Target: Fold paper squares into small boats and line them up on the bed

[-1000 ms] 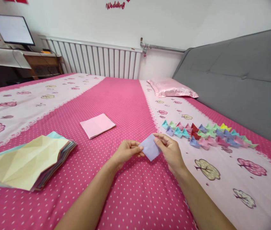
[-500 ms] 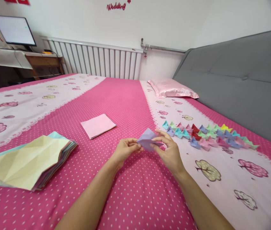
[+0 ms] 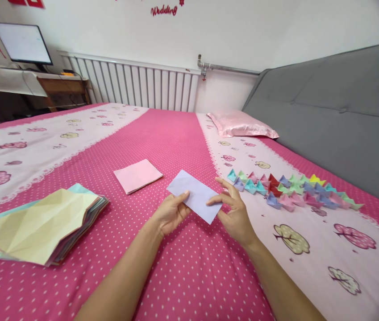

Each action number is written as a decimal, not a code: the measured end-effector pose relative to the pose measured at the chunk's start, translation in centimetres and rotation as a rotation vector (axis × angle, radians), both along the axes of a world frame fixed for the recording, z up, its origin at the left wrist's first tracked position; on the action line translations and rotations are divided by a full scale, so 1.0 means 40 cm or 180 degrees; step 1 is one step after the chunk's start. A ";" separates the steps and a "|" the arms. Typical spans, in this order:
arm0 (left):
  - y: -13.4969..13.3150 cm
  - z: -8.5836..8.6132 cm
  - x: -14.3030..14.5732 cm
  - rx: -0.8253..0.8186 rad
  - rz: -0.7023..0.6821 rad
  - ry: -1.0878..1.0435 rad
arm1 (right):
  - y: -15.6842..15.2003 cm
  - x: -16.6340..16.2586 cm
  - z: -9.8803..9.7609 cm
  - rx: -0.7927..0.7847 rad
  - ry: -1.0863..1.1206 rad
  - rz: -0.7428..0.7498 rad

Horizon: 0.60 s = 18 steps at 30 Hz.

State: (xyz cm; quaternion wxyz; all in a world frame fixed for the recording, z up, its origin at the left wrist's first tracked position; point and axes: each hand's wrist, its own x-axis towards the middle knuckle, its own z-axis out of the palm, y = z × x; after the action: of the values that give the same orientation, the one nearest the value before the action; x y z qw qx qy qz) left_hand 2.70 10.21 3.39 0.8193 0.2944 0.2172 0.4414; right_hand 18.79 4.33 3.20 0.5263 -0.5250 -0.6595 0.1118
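A lilac sheet of origami paper (image 3: 196,196), now a flat rectangle, is held up over the pink dotted bedcover (image 3: 176,276). My left hand (image 3: 173,213) pinches its left side, thumb on top and fingers underneath. At the right end my right hand (image 3: 235,213) grips it between thumb and fingers, its index finger raised clear. To the right, rows of small folded paper boats (image 3: 289,189) in several colours stand on the cover. A square pile of pink paper (image 3: 138,175) lies just left of the held sheet.
At the left is a stack of creased paper (image 3: 42,223), cream sheet uppermost. A pink pillow (image 3: 241,124) rests against the grey headboard (image 3: 336,98). Beyond the bed are a white radiator (image 3: 132,82) and a desk with a monitor (image 3: 23,43).
The lilac paper has gone from a pointed, partly folded shape to a flat, long rectangle. My hands stay in nearly the same place, with the left gripping it lower down.
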 end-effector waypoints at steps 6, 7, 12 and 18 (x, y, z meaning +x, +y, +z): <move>0.005 -0.003 0.002 -0.0139 -0.0033 -0.0064 | 0.002 0.000 -0.001 -0.0046 -0.0024 0.0032; 0.004 -0.001 0.002 -0.0157 -0.0042 -0.0065 | 0.003 0.000 -0.001 -0.0049 -0.0028 0.0057; -0.005 0.008 0.005 -0.0186 -0.0081 -0.0050 | 0.006 0.000 -0.003 -0.0089 -0.0060 0.0167; -0.005 0.005 0.006 -0.0107 -0.0193 -0.0093 | 0.009 0.003 -0.008 -0.0108 0.0099 0.0198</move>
State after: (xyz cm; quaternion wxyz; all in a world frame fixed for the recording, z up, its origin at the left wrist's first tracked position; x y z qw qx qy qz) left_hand 2.93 10.02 3.60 0.8403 0.2806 0.2036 0.4168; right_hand 18.89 4.69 2.90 0.5239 -0.5112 -0.6652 0.1474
